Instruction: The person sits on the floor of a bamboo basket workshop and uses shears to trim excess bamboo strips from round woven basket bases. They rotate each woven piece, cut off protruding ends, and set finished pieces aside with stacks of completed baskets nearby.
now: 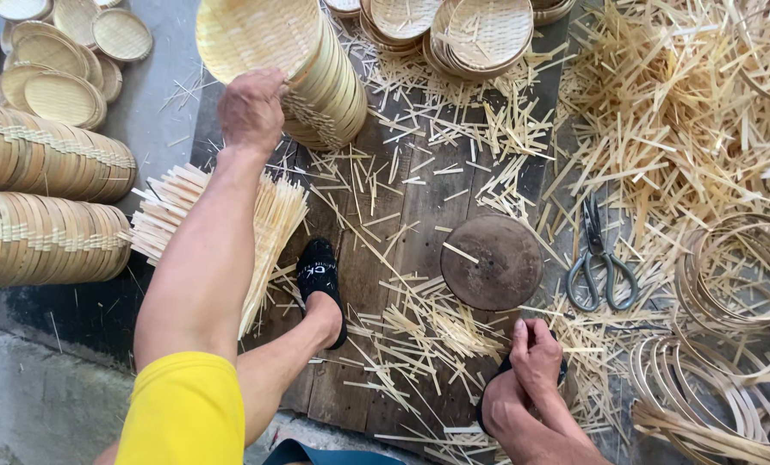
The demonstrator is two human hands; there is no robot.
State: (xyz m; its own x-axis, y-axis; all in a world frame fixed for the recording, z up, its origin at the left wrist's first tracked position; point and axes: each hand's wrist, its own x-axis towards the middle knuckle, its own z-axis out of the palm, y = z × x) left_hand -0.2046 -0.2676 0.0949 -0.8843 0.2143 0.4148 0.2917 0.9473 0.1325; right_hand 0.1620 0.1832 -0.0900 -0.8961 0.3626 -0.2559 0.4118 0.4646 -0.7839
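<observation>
left hand (pixel 249 110) gripping the rim of a leaning stack of woven trays (pixel 316 65). right hand (pixel 536 357) low by the foot, fingers curled, contents unclear. round disc (pixel 491 261) and scissors (pixel 599 258) just beyond it on dark wooden planks (pixel 402 215) littered with bamboo strips (pixel 661 112). concrete floor (pixel 32 405) left of planks.

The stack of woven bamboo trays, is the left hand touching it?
Touching. The head view shows the left hand pressed flat against the tilted stack of woven trays, with no gap between them.
</observation>
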